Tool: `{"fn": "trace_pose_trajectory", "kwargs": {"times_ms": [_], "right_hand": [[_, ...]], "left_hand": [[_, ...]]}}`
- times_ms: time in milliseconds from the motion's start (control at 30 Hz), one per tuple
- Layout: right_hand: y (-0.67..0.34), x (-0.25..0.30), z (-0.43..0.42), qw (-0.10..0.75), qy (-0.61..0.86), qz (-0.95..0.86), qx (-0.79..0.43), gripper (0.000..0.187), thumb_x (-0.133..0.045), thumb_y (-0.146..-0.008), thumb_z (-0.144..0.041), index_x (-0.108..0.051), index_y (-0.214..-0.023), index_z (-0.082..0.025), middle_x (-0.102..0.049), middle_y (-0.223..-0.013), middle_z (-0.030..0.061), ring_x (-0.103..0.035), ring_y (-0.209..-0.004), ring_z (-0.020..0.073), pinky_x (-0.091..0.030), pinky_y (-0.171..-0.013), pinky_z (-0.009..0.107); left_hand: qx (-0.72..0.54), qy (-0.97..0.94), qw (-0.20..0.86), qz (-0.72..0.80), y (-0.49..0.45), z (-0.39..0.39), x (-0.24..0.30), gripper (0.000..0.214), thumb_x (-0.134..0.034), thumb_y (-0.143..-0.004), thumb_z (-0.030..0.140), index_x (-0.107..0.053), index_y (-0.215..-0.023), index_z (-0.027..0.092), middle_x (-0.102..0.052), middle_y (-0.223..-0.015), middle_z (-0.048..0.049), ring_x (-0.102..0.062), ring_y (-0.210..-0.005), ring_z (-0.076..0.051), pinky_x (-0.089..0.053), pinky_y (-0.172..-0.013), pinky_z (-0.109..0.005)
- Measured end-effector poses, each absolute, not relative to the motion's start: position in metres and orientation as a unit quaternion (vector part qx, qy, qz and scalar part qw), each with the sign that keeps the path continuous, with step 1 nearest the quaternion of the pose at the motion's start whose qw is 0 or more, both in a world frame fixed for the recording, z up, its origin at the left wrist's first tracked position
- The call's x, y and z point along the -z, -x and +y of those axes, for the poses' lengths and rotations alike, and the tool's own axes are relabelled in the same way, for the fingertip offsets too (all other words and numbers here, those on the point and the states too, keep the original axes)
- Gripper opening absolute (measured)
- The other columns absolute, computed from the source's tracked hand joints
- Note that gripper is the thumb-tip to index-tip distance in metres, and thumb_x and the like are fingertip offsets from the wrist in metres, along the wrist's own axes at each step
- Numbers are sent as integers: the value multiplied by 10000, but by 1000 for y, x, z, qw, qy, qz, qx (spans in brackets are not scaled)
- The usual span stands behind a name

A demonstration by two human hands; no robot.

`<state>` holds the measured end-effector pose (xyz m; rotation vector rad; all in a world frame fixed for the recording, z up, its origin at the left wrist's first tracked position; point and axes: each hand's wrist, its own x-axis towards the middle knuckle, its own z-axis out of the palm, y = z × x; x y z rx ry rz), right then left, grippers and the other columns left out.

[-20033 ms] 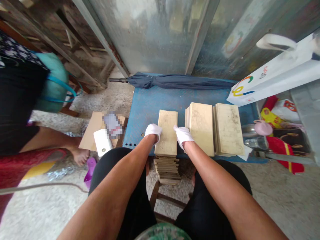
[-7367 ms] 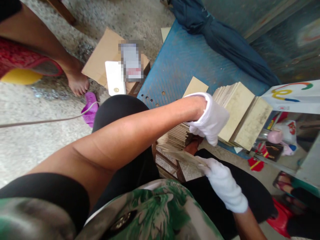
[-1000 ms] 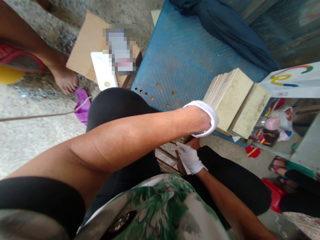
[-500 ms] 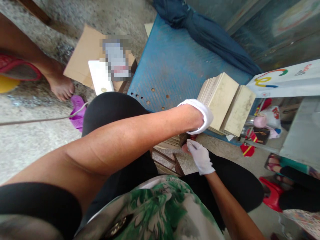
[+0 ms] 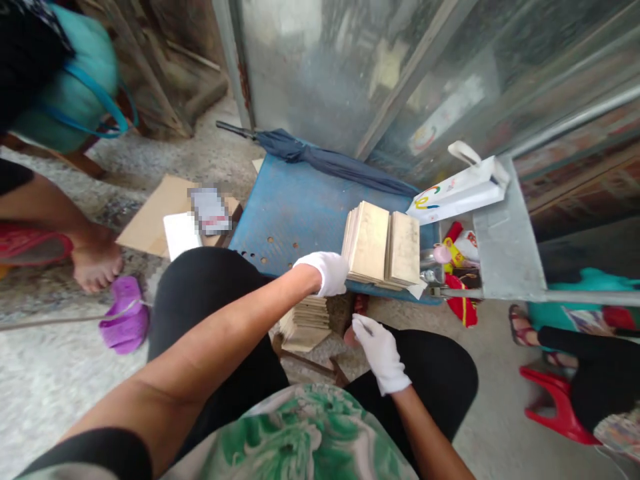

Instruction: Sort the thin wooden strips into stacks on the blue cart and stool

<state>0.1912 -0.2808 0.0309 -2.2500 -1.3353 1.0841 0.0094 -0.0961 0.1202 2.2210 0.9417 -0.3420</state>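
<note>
My left hand (image 5: 333, 273), in a white glove, reaches to the near left side of a stack of thin pale boards (image 5: 367, 240) on a blue bench (image 5: 295, 193). Its fingers are turned away and hidden. A second pile of boards (image 5: 406, 247) stands beside the first. Lower down, over my right thigh, my right hand (image 5: 381, 357) wears a white glove too. Its thumb and fingers pinch together on something small and greyish that I cannot make out. A pinkish rounded shape (image 5: 351, 337) shows just behind its fingertips. Below the bench edge sits another stack of boards (image 5: 306, 325).
A folded dark umbrella (image 5: 340, 163) lies along the bench's back. A white paper bag (image 5: 460, 193) and small packets (image 5: 467, 247) sit right, near a grey metal panel (image 5: 507, 233). At left are cardboard (image 5: 150, 220), a purple slipper (image 5: 125, 317) and another person's bare foot (image 5: 97, 257).
My head view has tilted up, showing more of the umbrella, bag and wall. My left hand now shows at the left of the board stack. My right hand keeps its pinch.
</note>
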Motion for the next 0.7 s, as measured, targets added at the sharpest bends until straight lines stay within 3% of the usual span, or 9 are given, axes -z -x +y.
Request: {"fn": "trace_pose_trajectory", "kwargs": {"times_ms": [100,267,400,567,700], "right_hand": [[-195,-32,-280,194,793,-439,-375,425,-532,-845,-499,-709,-1085,-196,-715,-1086,77,-674,-999,239,-495,-957,374],[-168,-22,-295,261,766,-442,-388,400,-533,-845,-456,-707,-1081,-184,-698,-1133,88,-639,-1085,244,-464,-999,367],[-152,1,-312,245,741,-455,-428,357,-561,-826,-406,-720,-1037,-165,-707,-1093,111,-647,-1059,255,-466,-980,356],[-156,23,-307,264,761,-369,-463,340,-602,-790,-480,-711,-886,-173,-712,-834,89,-674,-818,235,-525,-712,302],[-163,27,-302,299,765,-330,-466,411,-589,-783,-556,-661,-805,-152,-630,-647,45,-598,-596,161,-457,-535,243]], "left_hand": [[155,-861,356,329,-22,-135,-130,416,-529,-856,380,-694,-1129,112,-698,-1069,-208,-682,-956,-318,-525,-794,-364],[197,-847,380,315,-17,-206,-113,358,-527,-812,340,-727,-1022,130,-718,-970,-202,-689,-900,-344,-529,-743,-395],[191,-814,431,339,16,-242,-94,346,-478,-813,342,-730,-972,167,-725,-975,-151,-683,-898,-320,-512,-760,-381],[115,-773,498,376,35,-248,-75,383,-476,-830,438,-702,-1036,208,-720,-1017,-67,-657,-917,-237,-486,-832,-296],[52,-752,526,395,19,-239,-59,443,-426,-858,424,-676,-1118,167,-714,-1057,-53,-622,-977,-230,-476,-876,-282]]}}
